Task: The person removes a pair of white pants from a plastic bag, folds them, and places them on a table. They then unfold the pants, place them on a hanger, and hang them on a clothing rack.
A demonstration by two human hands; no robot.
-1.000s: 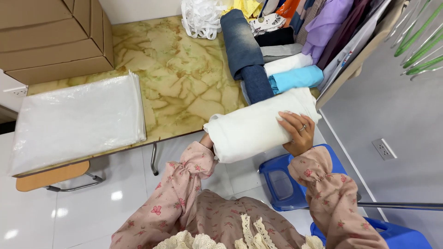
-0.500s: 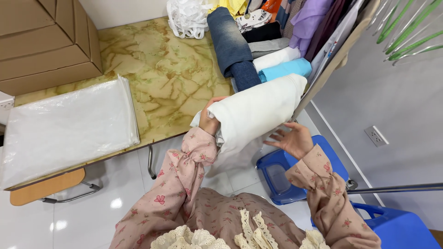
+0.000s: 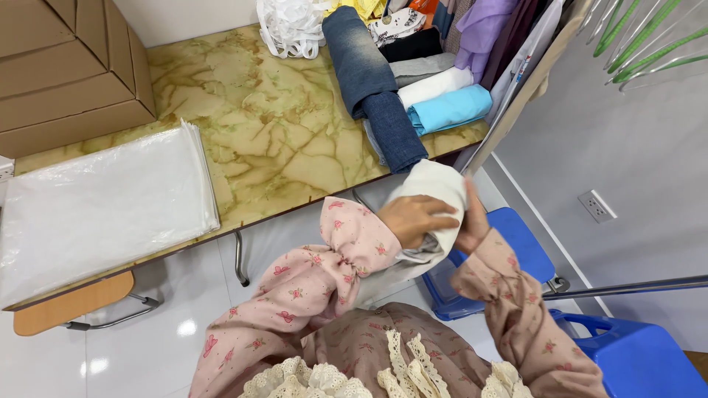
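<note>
- While both hands met just right of the frame's centre, a rolled white cloth [image 3: 435, 193] was held up between them, off the surface [image 3: 273, 133] and just below its near edge
- The left hand [image 3: 414, 220] lay across the front of the roll, its fingers [image 3: 442, 221] curled narrow around the cloth and pressing into it
- The right hand [image 3: 472, 225] sat against the roll's right side, touching it; how its fingers were set could not be told, since the cloth hid most of them
- Both arms wore pink flowered sleeves [image 3: 324, 273] gathered at the wrist
- Above the hands, at the upper middle of the frame, a rolled pair of blue jeans [image 3: 369, 81] lay on the marbled yellow surface, with a grey roll [image 3: 422, 68], a white roll [image 3: 435, 86] and a light blue roll [image 3: 451, 107] stacked just beside it to the right
- A white plastic bag [image 3: 291, 28] sat at the top edge, left of the jeans
- A flat stack of clear plastic bags [image 3: 103, 206] covered the left part of the surface, with cardboard boxes [image 3: 66, 66] in the upper left corner
- Blue plastic stools [image 3: 516, 243] stood on the floor at the lower right, below the hands
</note>
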